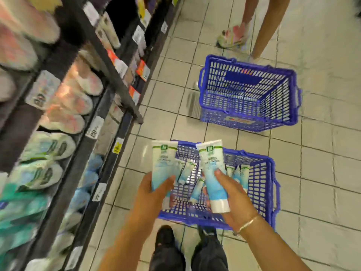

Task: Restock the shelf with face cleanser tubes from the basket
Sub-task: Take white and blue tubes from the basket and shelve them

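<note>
Holding one tube each, both hands are up over the near basket [269, 192] on the floor. The left hand [154, 194] has its fingers wrapped round the left tube [163, 163]. The right hand [230, 196] has its fingers wrapped round the right tube [212, 173]. Both tubes stand long-way up, flat ends on top. The right tube's white cap points down; the left tube's cap is hidden behind the hand.

More tubes [197, 187] lie loose in the bottom of that basket, some leaning on its far right wall.

The shelf [64, 184] runs along the person's left side. So the left hand is nearer to it, and its tube looks like the easy one to put in first. The rows with blue and green tubes [42, 173] on the shelf look like the right place, but they are too blurry to be sure. The right hand would have to cross over the basket to get there.

A second blue basket [252, 122] sits farther off on the floor, with someone's legs [263, 26] past it.
</note>
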